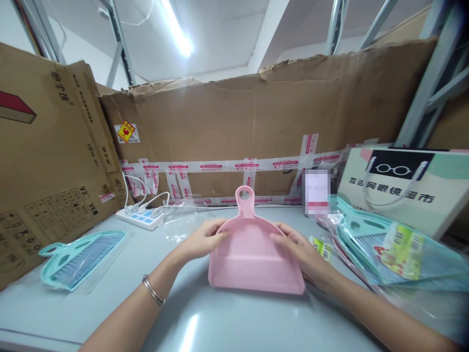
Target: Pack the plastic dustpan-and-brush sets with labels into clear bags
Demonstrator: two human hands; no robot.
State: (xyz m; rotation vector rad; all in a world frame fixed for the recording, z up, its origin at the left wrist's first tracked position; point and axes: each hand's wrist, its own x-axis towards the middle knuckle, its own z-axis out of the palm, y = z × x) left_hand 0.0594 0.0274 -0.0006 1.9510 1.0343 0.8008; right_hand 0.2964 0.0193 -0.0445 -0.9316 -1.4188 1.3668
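Note:
A pink dustpan (256, 239) is held up over the middle of the pale table, its looped handle pointing away from me and its wide lip toward me. My left hand (205, 238) grips its left rim, thumb on the inner face and the other fingers behind. On the opposite rim, my right hand (298, 247) is closed in the same way. The undersides of the dustpan and most of the fingertips behind it are hidden. A metal bangle (153, 290) circles my left wrist.
To the left lies a turquoise dustpan-and-brush set (78, 256) in clear plastic, near a power strip (141, 216). Several similar wrapped sets (395, 249) are piled at right, before a paper bag (406, 190). Cardboard (220, 122) walls the back; a carton (54, 146) stands left.

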